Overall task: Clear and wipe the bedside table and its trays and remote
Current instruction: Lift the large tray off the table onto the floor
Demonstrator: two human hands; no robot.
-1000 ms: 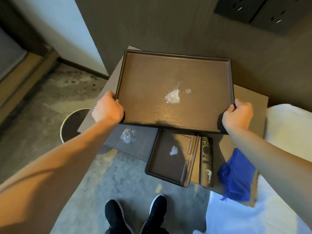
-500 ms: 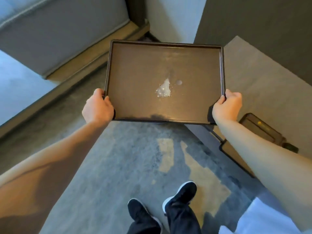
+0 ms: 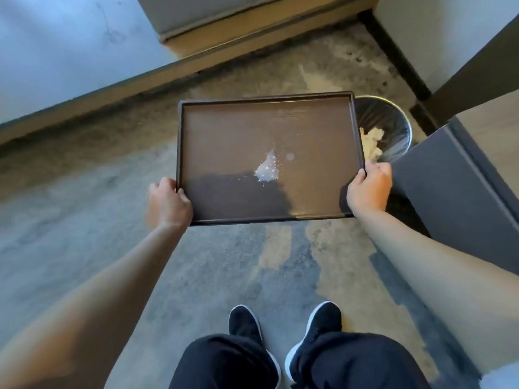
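Both hands closed on tray near corners; tray looked stiff, light; spill loose, so level carry to bin advisable.

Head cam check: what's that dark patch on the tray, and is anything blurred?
Head view: the dark patch on the tray looks like a cast shadow along its near edge, reaching the white spill; the left hand is slightly motion-blurred, the right hand sharper; wide-angle bending at the edges.

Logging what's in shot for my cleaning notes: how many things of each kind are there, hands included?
Bare hands: 2, left, right
Brown rectangular tray: 1
White spill patch: 1
Round metal lined waste bin: 1
Black shoes: 2
Total: 7
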